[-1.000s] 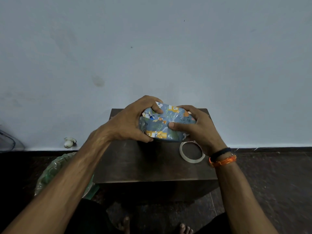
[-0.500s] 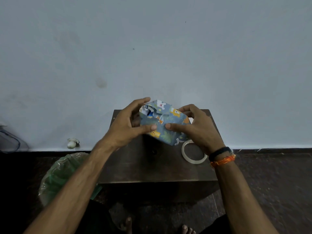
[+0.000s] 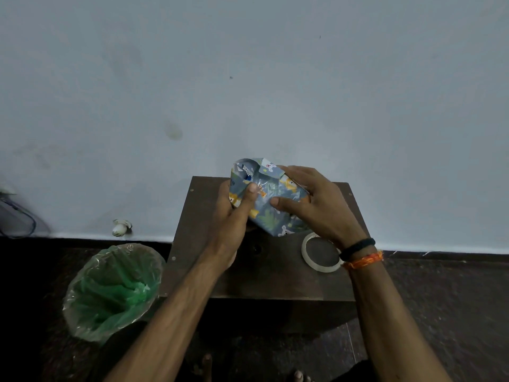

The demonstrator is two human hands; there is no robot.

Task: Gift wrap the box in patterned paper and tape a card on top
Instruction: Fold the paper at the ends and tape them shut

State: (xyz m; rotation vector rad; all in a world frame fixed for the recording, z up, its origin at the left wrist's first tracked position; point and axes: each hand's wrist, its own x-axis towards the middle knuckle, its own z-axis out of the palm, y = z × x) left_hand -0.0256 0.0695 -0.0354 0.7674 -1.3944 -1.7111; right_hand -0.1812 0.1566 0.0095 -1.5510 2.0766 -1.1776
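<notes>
Green plastic liner is filling a bin on the floor, left of the counter & just beside its front-left corner. Behind the bin, a small white fitting is sitting at the wall base, well left of the counter.

Left hand is reaching up over the counter's left half, its grip clamped on the box: thumb pressing the front face, fingers curling round the left end. Box is wrapped in blue-grey patterned paper w/ bears, leaves & rabbits, held tilted above the counter's rear half, not touching it. Upper-left end of the wrap is still gaping; printed blue packaging is showing inside.

Right hand is gripping the box's right side, thumb lying across the front face, fingers spreading over the top edge. Black & orange bands are circling that wrist.

Tape roll is lying flat on the counter's right part, just below the box, partly under the right wrist.
</notes>
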